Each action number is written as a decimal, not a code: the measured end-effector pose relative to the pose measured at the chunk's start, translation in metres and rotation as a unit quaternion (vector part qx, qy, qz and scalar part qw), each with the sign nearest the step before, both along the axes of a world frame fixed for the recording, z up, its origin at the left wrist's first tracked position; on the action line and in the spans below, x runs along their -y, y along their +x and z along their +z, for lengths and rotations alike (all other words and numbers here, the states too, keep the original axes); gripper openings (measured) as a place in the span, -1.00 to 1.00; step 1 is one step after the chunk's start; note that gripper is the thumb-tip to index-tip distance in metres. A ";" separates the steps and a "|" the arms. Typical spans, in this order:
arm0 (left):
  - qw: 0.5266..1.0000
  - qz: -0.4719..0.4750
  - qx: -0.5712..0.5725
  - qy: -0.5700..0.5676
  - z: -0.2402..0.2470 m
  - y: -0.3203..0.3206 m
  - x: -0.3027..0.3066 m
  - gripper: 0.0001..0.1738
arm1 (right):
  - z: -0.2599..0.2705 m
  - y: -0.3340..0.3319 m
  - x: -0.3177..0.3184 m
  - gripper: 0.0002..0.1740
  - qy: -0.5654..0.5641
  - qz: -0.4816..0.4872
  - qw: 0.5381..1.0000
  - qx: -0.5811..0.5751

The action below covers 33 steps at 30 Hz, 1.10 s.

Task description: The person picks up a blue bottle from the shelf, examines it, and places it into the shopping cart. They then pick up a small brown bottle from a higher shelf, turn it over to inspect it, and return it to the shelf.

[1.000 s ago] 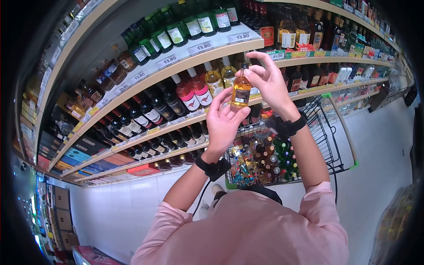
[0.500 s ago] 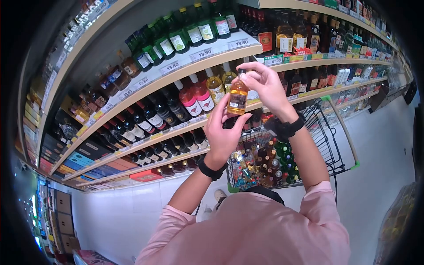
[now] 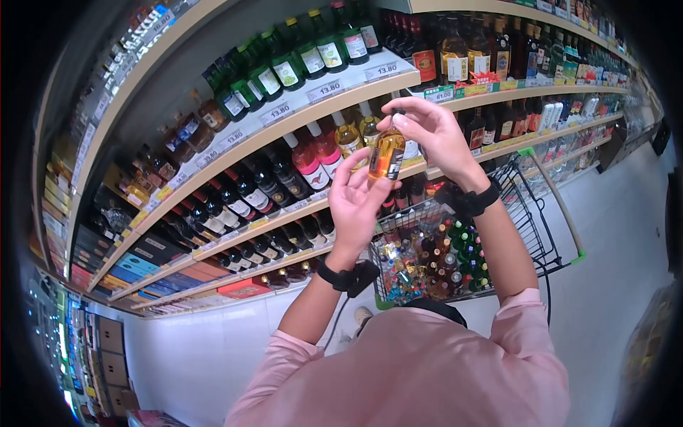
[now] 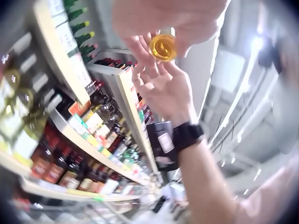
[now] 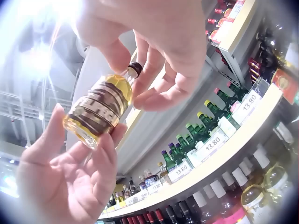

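Observation:
A small bottle of amber liquid with a dark cap is held up before the shelves, tilted. My right hand pinches it at the neck between thumb and fingers. Below, my left hand has its fingers spread loosely around the lower part. In the right wrist view the bottle shows a dark banded label, with my left hand palm up at its base, fingertips at the glass and thumb beside it. The left wrist view shows the round bottle bottom between both hands.
Shelves of bottles rise in front, with green bottles above a price-tagged edge and dark wine bottles below. A wire shopping cart holding many small bottles stands below my right forearm.
The bottle has turned, so its label now faces more sideways in the head view. My left fingers have loosened and shifted around its lower part. My right hand keeps hold of the neck.

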State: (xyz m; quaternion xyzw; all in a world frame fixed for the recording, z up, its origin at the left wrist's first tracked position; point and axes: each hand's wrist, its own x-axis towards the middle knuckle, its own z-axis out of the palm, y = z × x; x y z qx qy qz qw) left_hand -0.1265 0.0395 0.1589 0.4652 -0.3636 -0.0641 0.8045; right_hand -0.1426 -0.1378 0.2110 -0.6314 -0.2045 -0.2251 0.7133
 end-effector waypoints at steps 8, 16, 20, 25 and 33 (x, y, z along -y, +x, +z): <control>0.882 -0.327 -0.304 -0.149 -0.008 0.010 -0.005 -0.44 | -0.003 0.004 -0.003 -0.69 0.012 -0.010 1.000 0.001; 0.923 -0.225 -0.297 -0.097 -0.004 0.013 -0.002 -0.51 | -0.005 0.012 -0.001 -0.66 0.009 -0.044 0.999 0.002; 0.949 -0.149 -0.271 -0.060 -0.011 0.021 -0.005 -0.56 | -0.012 0.018 -0.003 -0.68 -0.026 -0.087 0.996 -0.017; 0.871 -0.286 -0.372 -0.143 -0.022 0.029 -0.009 -0.57 | -0.011 0.021 -0.005 -0.66 -0.021 -0.064 0.998 -0.013; 0.846 -0.318 -0.399 -0.157 -0.015 0.023 -0.006 -0.56 | -0.014 0.021 0.002 -0.65 0.014 -0.029 0.999 -0.026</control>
